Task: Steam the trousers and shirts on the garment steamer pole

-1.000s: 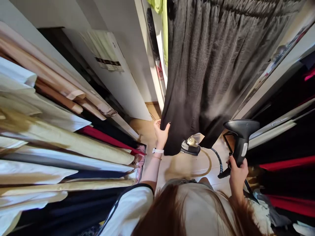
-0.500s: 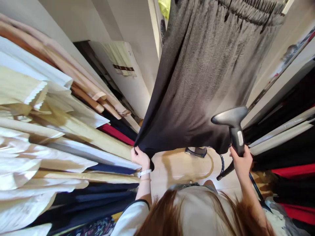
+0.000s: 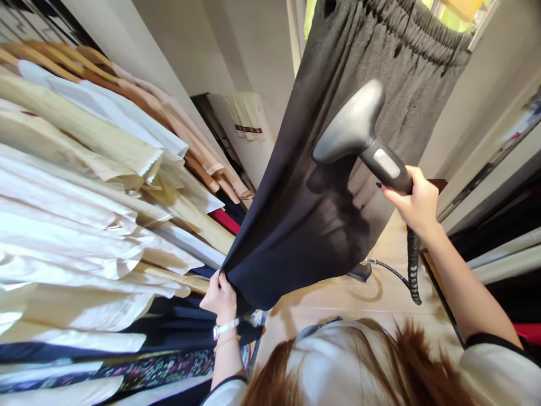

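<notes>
A dark grey skirt with a gathered waistband hangs in front of me, its lower part pulled out to the left. My left hand pinches the skirt's lower left corner between thumb and fingers. The handle of a garment steamer is wrapped in my right hand. Its grey head is tilted up to the left, in front of the middle of the skirt, and casts a shadow on the cloth. Whether the head touches the cloth, I cannot tell. A black ribbed hose hangs down from the handle.
Pale shirts and other clothes hang close along the left side on wooden hangers. Dark clothes hang on the right. A dark object with a thin cord lies on the wooden floor beyond my body.
My right hand has raised the steamer up and to the left, from near the hem to the skirt's middle. My left hand, still on the corner, has moved slightly left and down; the view has shifted.
</notes>
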Demonstrator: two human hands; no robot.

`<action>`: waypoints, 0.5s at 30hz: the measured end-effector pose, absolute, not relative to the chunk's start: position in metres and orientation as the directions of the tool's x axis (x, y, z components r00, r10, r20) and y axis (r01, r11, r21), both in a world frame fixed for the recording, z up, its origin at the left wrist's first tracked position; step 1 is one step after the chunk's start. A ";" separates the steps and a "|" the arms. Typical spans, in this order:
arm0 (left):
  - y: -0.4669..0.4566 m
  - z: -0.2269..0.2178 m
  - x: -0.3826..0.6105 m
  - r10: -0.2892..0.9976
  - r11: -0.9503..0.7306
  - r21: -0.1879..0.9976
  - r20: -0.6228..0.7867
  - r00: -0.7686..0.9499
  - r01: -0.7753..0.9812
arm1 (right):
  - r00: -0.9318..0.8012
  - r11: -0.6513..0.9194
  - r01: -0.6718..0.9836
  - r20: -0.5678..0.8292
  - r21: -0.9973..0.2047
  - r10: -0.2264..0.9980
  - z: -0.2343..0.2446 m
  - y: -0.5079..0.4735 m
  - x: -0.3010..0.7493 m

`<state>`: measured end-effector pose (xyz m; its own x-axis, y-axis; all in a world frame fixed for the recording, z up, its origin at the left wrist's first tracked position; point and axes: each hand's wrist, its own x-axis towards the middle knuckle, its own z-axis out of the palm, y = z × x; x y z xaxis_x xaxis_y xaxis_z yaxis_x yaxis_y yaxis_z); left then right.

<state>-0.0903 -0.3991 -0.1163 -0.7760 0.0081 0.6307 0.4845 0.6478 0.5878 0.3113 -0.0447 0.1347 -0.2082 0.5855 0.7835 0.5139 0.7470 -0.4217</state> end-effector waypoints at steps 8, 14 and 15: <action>-0.437 -0.110 -0.064 0.056 0.696 0.529 0.634 -0.771 0.486 | -0.290 0.827 0.445 0.818 -0.344 0.497 0.184 -0.006 0.277; -0.457 -0.109 -0.037 0.057 0.702 0.535 0.616 -0.786 0.470 | -0.316 0.838 0.415 0.808 -0.354 0.498 0.182 -0.008 0.262; -0.459 -0.109 -0.032 0.055 0.702 0.536 0.615 -0.786 0.468 | -0.318 0.839 0.408 0.806 -0.359 0.500 0.179 -0.009 0.260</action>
<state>-0.0316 -0.4591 -0.1091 -0.7863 0.0546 0.6154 0.4684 0.7022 0.5362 0.2599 -0.0087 0.1791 -0.3182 0.4997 0.8056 0.4085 0.8391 -0.3592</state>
